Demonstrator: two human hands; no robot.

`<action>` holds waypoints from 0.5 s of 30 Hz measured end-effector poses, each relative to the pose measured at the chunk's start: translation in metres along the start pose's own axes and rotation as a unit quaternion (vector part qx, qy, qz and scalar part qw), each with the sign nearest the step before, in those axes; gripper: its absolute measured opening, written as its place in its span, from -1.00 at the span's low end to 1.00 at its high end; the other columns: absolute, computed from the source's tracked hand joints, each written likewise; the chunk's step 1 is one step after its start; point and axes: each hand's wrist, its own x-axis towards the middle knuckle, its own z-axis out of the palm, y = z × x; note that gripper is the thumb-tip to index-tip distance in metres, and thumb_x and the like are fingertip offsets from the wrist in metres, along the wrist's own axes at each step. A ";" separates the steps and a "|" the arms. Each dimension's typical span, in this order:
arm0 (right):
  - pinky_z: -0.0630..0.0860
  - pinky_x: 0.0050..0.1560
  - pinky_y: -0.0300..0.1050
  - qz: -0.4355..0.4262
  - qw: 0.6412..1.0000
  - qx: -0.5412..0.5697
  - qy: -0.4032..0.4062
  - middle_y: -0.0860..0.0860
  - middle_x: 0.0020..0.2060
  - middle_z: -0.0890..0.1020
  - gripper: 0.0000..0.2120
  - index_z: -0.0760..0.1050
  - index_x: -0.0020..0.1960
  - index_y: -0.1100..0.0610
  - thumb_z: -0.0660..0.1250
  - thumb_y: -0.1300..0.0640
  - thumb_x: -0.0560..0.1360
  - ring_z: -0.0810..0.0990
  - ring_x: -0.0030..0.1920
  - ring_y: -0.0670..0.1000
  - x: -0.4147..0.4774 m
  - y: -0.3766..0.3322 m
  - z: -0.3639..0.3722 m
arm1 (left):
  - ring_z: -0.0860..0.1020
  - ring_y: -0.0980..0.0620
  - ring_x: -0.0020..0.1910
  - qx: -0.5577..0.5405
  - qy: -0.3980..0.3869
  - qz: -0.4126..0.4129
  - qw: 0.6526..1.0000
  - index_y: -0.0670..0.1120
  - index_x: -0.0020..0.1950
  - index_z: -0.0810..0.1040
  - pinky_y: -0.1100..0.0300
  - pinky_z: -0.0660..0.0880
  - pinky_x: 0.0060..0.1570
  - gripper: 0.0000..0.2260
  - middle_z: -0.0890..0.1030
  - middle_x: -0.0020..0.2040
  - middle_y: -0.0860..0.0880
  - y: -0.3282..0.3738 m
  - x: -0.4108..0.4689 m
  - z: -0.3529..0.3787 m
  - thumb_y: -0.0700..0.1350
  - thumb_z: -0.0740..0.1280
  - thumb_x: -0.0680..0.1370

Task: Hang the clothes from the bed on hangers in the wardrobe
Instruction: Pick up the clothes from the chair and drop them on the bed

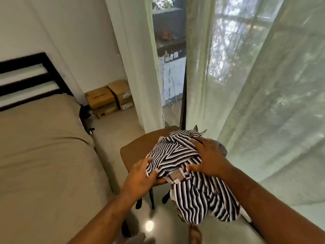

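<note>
A crumpled black-and-white striped garment lies on a brown stool, and part of it hangs over the stool's near edge toward the floor. My left hand touches its left edge with the thumb on the cloth. My right hand lies spread flat on top of the pile, thumb against the fabric. A grey piece of cloth peeks out from under the striped one on the right. No hanger or wardrobe is in view.
The bed with a beige sheet and black slatted headboard fills the left. Cardboard boxes are stacked in the far corner. Sheer pale green curtains hang along the right, with a glass door gap behind the stool.
</note>
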 end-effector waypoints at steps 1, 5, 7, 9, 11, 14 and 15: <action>0.02 0.57 0.29 0.010 0.999 -0.020 -0.028 -0.01 0.63 -0.02 0.02 -0.10 0.61 -0.21 0.40 -0.41 0.36 0.02 0.60 0.16 0.011 0.009 0.001 | 0.40 0.05 0.39 -0.007 -0.014 -0.023 1.000 0.11 0.50 0.32 0.00 0.40 0.39 -0.51 0.43 0.45 0.06 -0.001 0.011 0.011 0.20 0.26 0.60; 0.08 0.53 0.36 0.051 0.993 -0.027 -0.105 -0.01 0.64 -0.13 0.13 -0.19 0.62 -0.20 0.40 -0.49 0.30 -0.04 0.62 0.18 0.050 0.024 0.005 | 0.41 -0.01 0.42 -0.081 -0.093 -0.136 0.983 0.01 0.53 0.26 0.13 0.34 0.39 -0.40 0.42 0.47 0.01 0.007 0.037 0.043 0.27 0.25 0.59; 0.08 0.51 0.41 0.060 0.988 -0.027 -0.136 -0.01 0.64 -0.16 0.16 -0.21 0.62 -0.19 0.40 -0.50 0.29 -0.05 0.62 0.19 0.062 0.027 0.012 | 0.38 -0.08 0.46 -0.121 -0.123 -0.199 0.965 0.04 0.56 0.22 0.03 0.30 0.46 -0.30 0.41 0.50 -0.03 0.008 0.048 0.057 0.39 0.21 0.54; 0.06 0.49 0.46 0.069 0.985 -0.031 -0.153 0.00 0.64 -0.16 0.17 -0.21 0.62 -0.20 0.40 -0.50 0.28 -0.05 0.61 0.20 0.070 0.027 0.019 | 0.31 -0.17 0.50 -0.111 -0.147 -0.233 0.955 0.10 0.58 0.18 -0.10 0.25 0.50 -0.21 0.38 0.52 -0.06 0.005 0.054 0.067 0.51 0.13 0.47; 0.05 0.48 0.49 0.089 0.979 -0.022 -0.181 0.05 0.63 -0.19 0.22 -0.27 0.61 -0.23 0.43 -0.50 0.24 -0.07 0.62 0.24 0.081 0.026 0.025 | 0.27 -0.19 0.52 -0.107 -0.155 -0.268 0.945 0.17 0.56 0.18 -0.13 0.25 0.50 -0.12 0.37 0.53 -0.06 -0.004 0.063 0.075 0.63 0.06 0.37; 0.02 0.47 0.52 0.146 0.964 -0.013 -0.220 0.19 0.61 -0.26 0.34 -0.39 0.59 -0.21 0.48 -0.49 0.19 -0.16 0.61 0.30 0.096 0.023 0.031 | 0.23 -0.13 0.55 -0.130 -0.166 -0.318 0.924 0.19 0.54 0.25 -0.12 0.22 0.51 0.02 0.34 0.55 0.01 -0.017 0.083 0.085 0.73 0.04 0.21; 0.02 0.45 0.53 0.167 0.960 -0.017 -0.225 0.22 0.61 -0.25 0.36 -0.41 0.58 -0.19 0.49 -0.49 0.18 -0.17 0.61 0.31 0.100 0.022 0.032 | 0.24 -0.11 0.55 -0.151 -0.167 -0.330 0.917 0.15 0.54 0.27 -0.10 0.22 0.51 0.06 0.33 0.56 0.03 -0.016 0.091 0.086 0.73 0.07 0.18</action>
